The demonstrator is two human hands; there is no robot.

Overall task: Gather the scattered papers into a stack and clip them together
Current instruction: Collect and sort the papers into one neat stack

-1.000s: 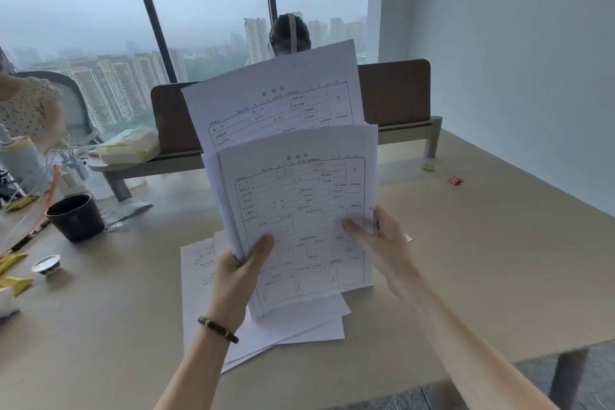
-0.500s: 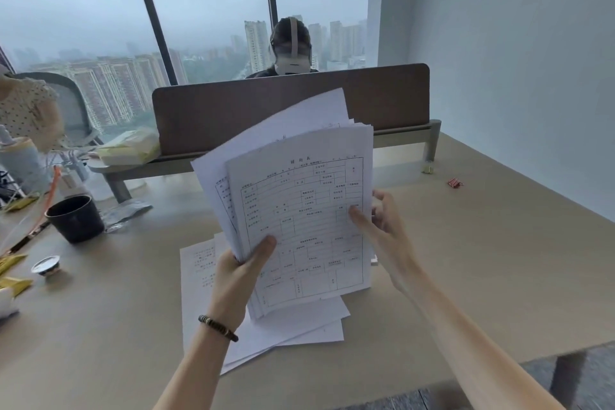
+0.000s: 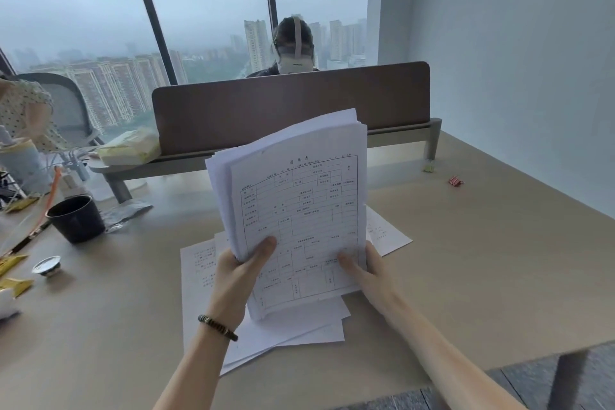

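I hold a stack of white printed forms point(image 3: 299, 196) upright above the desk, its sheets fanned a little at the top left. My left hand point(image 3: 239, 273) grips its lower left edge, thumb on the front sheet. My right hand point(image 3: 362, 268) clasps the lower right edge, thumb on the front. More loose papers point(image 3: 199, 276) lie spread on the tan desk point(image 3: 482, 260) under and behind the stack, one sheet point(image 3: 386, 233) poking out at the right. A red binder clip point(image 3: 456, 181) and a yellow-green clip point(image 3: 428, 167) lie far right near the divider.
A brown desk divider point(image 3: 289, 106) stands behind, with a person seated past it. At the left are a black cup point(image 3: 76, 218), a small lid point(image 3: 46, 265), yellow wrappers point(image 3: 13, 286), a silver wrapper point(image 3: 126, 213) and another person's sleeve point(image 3: 20, 110). A wall runs along the right.
The tall back sheet has slid down into the stack, which is now more even. My right hand moved from the stack's right side down to its lower right edge.
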